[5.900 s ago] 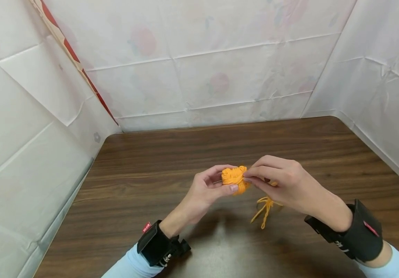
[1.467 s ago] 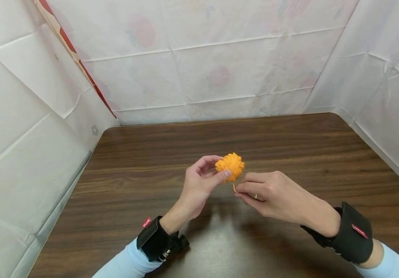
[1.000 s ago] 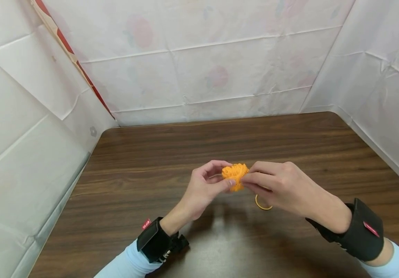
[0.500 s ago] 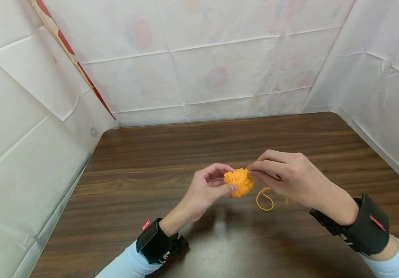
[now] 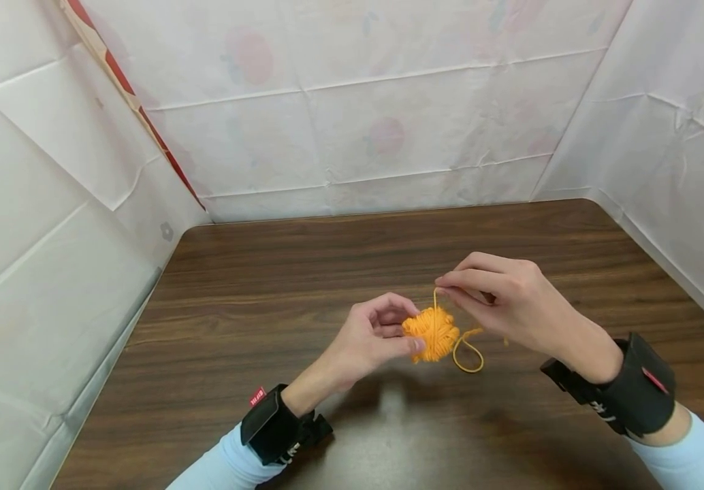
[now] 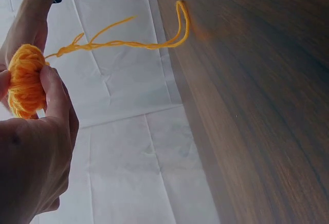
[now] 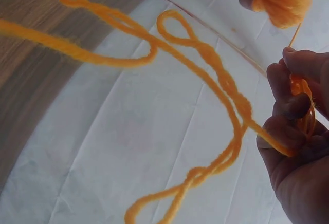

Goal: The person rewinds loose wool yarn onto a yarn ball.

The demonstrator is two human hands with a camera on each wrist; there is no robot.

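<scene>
Small round ball of orange yarn: held above the dark wooden table, mid-table, toward the near edge, gripped between left hand thumb and fingers. Loose orange yarn strand: pinched taut by right hand fingertips, loop hanging.

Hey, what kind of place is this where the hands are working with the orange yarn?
Probably a small screened-off recording booth, not a lived-in room. A dark wood-grain table is walled on three sides by creased white sheeting, and the left hand and right hand wear black wrist straps.
</scene>
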